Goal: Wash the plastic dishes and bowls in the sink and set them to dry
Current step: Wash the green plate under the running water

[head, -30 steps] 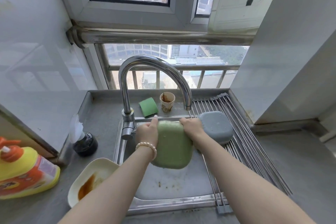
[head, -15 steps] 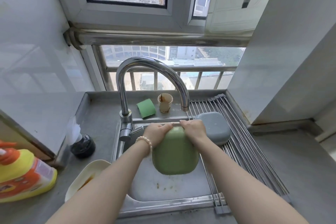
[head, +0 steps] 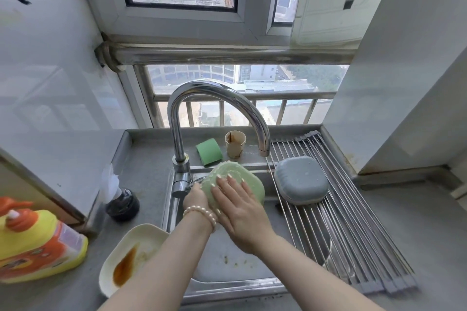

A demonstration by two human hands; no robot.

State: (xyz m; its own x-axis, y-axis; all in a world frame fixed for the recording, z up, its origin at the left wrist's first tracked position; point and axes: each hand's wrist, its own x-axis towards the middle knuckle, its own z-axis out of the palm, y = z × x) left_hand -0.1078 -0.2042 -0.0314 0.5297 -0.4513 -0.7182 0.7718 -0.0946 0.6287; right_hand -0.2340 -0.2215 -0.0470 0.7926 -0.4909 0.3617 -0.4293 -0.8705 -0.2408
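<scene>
Over the sink (head: 252, 270), under the tap's spout (head: 264, 151), the green bowl (head: 249, 179) stands on edge, gripped at its lower left rim by the left hand (head: 195, 197) while the right hand (head: 240, 207) presses flat-fingered against it, nearer the drying rack (head: 353, 230).

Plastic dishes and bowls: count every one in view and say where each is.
3. A green square plastic dish held over the sink, a grey-blue square plastic bowl upside down on the metal drying rack, and a stained cream plastic dish left of the sink.
</scene>
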